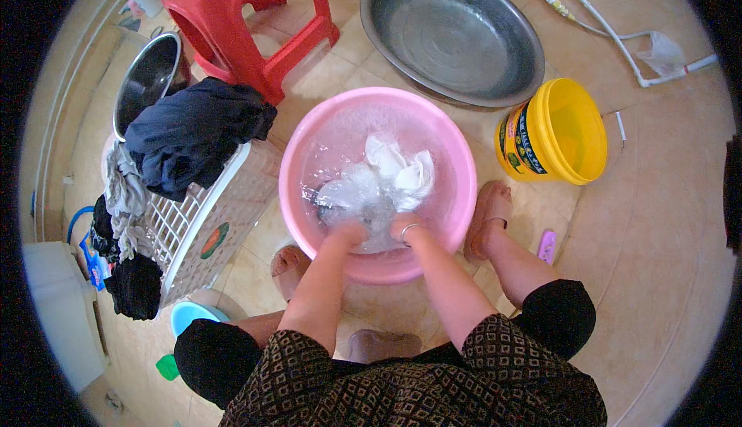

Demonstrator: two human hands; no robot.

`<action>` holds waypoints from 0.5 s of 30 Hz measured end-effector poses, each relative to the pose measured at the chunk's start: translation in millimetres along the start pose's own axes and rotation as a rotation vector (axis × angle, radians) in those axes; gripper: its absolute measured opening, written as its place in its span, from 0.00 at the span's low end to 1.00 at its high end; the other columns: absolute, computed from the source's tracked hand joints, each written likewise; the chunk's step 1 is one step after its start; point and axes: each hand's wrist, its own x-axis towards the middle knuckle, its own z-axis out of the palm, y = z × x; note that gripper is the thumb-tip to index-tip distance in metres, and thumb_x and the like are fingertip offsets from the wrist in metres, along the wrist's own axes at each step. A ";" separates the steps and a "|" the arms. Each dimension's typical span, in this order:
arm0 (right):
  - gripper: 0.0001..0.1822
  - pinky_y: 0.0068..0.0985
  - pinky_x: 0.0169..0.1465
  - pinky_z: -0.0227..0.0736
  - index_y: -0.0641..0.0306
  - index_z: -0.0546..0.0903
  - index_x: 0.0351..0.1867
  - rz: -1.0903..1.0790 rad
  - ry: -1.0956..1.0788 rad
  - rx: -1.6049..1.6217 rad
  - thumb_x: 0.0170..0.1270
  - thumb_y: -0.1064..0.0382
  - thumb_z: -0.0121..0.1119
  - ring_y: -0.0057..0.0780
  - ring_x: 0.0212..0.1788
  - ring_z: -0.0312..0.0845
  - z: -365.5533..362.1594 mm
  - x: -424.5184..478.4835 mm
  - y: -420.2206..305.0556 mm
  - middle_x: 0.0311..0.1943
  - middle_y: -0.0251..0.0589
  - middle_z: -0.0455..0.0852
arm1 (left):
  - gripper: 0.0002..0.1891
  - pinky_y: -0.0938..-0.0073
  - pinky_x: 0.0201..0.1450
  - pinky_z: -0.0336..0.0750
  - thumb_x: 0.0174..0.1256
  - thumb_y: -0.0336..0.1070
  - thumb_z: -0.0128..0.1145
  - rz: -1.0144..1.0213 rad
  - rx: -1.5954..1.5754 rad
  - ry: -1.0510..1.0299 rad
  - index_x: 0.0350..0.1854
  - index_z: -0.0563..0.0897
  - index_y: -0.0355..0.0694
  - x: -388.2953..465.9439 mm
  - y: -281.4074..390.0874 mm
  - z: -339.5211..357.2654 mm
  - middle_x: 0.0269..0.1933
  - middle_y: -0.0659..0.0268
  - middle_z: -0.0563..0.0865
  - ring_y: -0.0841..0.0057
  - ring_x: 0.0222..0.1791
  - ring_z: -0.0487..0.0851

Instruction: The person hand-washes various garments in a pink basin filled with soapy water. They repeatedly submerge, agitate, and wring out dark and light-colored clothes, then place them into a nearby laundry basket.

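Between my feet stands a pink plastic basin (290, 137) with sudsy water in it. White wet cloth (414, 175) lies bunched in the water, partly above the surface, and a darker patch shows at its left edge. My left hand (353, 233) dips into the water at the near side of the basin, below the cloth. Close to its right, my right hand (406, 229) is also in the water, with a bracelet at the wrist, next to the near end of the cloth. Foam and water hide the fingers of both hands, so any grip is not visible.
A large metal basin (452, 38) and a yellow plastic bucket (574, 131) stand beyond, at the right. At the left are a red plastic stool (278, 67), a white laundry basket (226, 224) with dark clothes (191, 131) on it, and a light-blue basin (194, 314).
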 end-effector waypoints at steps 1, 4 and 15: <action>0.19 0.32 0.53 0.62 0.64 0.76 0.42 -0.050 0.042 0.037 0.51 0.56 0.46 0.43 0.49 0.69 -6.4 -8.2 4.0 0.46 0.54 0.73 | 0.18 0.66 0.50 0.67 0.53 0.41 0.44 0.049 -0.089 0.044 0.45 0.76 0.41 -12.8 4.2 -15.2 0.46 0.55 0.78 0.60 0.48 0.74; 0.18 0.33 0.45 0.67 0.66 0.77 0.38 -0.330 0.194 0.040 0.52 0.55 0.47 0.47 0.40 0.74 -40.8 -56.9 4.7 0.37 0.54 0.78 | 0.16 0.68 0.44 0.70 0.51 0.40 0.46 0.051 -0.391 0.189 0.36 0.80 0.36 -97.6 15.7 -103.2 0.40 0.54 0.80 0.62 0.41 0.78; 0.09 0.22 0.38 0.67 0.62 0.77 0.31 -0.721 0.667 0.665 0.54 0.59 0.53 0.18 0.32 0.70 -212.8 -311.6 -33.2 0.28 0.30 0.78 | 0.11 0.70 0.28 0.74 0.54 0.34 0.46 0.239 -0.694 0.611 0.30 0.80 0.36 -290.4 82.8 -294.1 0.27 0.62 0.81 0.74 0.26 0.79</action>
